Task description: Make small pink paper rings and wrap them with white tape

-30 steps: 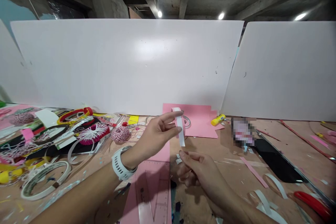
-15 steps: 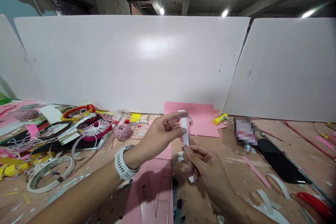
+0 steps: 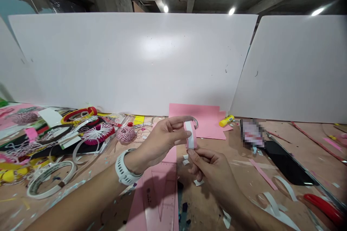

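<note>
My left hand, a pale watch on its wrist, holds a small pink paper piece upright between its fingers. Down the middle of that piece runs a white tape strip. Part of a grey ring shows behind the top of the paper, but how the two are joined is hidden. My right hand has thumb and forefinger pinched together at the lower end of the pink piece. A clear plastic ruler lies below on a long pink sheet.
Pink sheets and a yellow glue stick lie at the back. To the left are a tape roll and a heap of yarn crafts. On the right sit a phone, paper strips and a red handle.
The white strip now lies along the pink piece, where before its lower end hung toward my right fingers. Both hands stay close together; the view has shifted slightly.
</note>
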Action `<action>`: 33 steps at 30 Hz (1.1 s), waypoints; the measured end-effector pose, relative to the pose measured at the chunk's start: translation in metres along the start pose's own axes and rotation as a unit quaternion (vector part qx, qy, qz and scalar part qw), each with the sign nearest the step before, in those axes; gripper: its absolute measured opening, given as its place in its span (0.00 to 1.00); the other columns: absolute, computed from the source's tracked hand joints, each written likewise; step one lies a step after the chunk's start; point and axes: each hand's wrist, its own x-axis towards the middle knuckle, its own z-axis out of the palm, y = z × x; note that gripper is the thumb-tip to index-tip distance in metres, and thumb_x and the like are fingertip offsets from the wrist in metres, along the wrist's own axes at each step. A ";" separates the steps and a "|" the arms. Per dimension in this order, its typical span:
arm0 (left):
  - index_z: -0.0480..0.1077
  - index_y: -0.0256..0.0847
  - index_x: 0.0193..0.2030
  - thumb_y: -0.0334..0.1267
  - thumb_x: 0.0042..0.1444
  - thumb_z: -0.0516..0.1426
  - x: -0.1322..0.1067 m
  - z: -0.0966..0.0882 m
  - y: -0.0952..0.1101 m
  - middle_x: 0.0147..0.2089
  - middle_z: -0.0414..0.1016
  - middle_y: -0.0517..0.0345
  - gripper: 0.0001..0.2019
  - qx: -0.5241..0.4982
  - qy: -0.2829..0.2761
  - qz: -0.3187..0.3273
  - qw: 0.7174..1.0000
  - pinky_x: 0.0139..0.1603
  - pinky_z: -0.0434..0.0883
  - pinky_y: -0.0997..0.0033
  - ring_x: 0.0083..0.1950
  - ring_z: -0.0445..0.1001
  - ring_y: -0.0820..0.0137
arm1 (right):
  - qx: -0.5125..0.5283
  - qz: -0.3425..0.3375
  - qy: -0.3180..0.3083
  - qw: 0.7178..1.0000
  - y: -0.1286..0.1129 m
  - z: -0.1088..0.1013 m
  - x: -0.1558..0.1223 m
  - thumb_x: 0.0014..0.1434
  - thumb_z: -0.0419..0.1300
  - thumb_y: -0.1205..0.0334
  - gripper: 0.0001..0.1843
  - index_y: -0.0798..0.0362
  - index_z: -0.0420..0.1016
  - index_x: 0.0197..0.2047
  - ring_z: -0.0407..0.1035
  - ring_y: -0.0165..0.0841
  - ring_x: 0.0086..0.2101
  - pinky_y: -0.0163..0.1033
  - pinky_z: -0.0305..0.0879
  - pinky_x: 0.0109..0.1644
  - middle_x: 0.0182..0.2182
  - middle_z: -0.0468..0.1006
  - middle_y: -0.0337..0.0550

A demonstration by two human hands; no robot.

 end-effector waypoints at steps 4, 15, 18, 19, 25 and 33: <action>0.78 0.40 0.56 0.28 0.58 0.67 0.001 -0.002 0.000 0.51 0.79 0.54 0.19 -0.005 0.003 -0.016 1.000 0.48 0.77 0.71 0.41 0.74 0.77 | -0.024 0.004 0.002 1.000 0.003 -0.002 0.002 0.54 0.70 0.37 0.26 0.55 0.84 0.34 0.62 0.24 0.17 0.32 0.57 0.21 0.19 0.76 0.38; 0.80 0.38 0.54 0.28 0.58 0.67 0.003 -0.006 0.007 0.54 0.80 0.49 0.17 -0.005 0.012 -0.031 0.999 0.50 0.77 0.71 0.48 0.76 0.71 | -0.071 0.035 0.000 0.997 0.030 -0.010 0.018 0.57 0.66 0.35 0.30 0.52 0.67 0.22 0.57 0.25 0.16 0.34 0.50 0.19 0.16 0.66 0.34; 0.80 0.33 0.52 0.28 0.57 0.68 0.005 -0.010 0.010 0.49 0.81 0.47 0.15 -0.020 0.044 -0.054 0.997 0.49 0.77 0.71 0.46 0.77 0.70 | -0.063 0.004 0.013 0.998 0.029 -0.012 0.019 0.59 0.66 0.39 0.23 0.50 0.69 0.32 0.58 0.26 0.19 0.33 0.54 0.22 0.20 0.64 0.30; 0.80 0.32 0.51 0.28 0.56 0.68 0.006 -0.012 0.009 0.47 0.81 0.47 0.15 -0.027 0.058 -0.063 0.996 0.49 0.77 0.71 0.45 0.77 0.70 | -0.063 -0.012 0.019 0.998 0.025 -0.013 0.017 0.60 0.66 0.42 0.19 0.49 0.70 0.36 0.59 0.26 0.20 0.33 0.54 0.23 0.21 0.64 0.29; 0.80 0.31 0.46 0.27 0.57 0.67 0.012 -0.020 -0.001 0.49 0.80 0.47 0.10 -0.057 0.083 -0.081 0.992 0.52 0.76 0.72 0.47 0.77 0.71 | -0.088 -0.098 -0.049 0.990 0.005 -0.014 0.006 0.63 0.67 0.48 0.22 0.46 0.75 0.56 0.62 0.29 0.25 0.35 0.57 0.29 0.24 0.69 0.32; 0.80 0.38 0.51 0.32 0.57 0.69 0.012 -0.013 -0.017 0.53 0.78 0.51 0.15 -0.023 0.046 -0.057 0.997 0.60 0.72 0.68 0.51 0.75 0.72 | -0.018 -0.088 -0.034 0.995 0.003 -0.013 0.011 0.62 0.67 0.44 0.17 0.50 0.79 0.42 0.65 0.27 0.25 0.34 0.61 0.29 0.26 0.72 0.35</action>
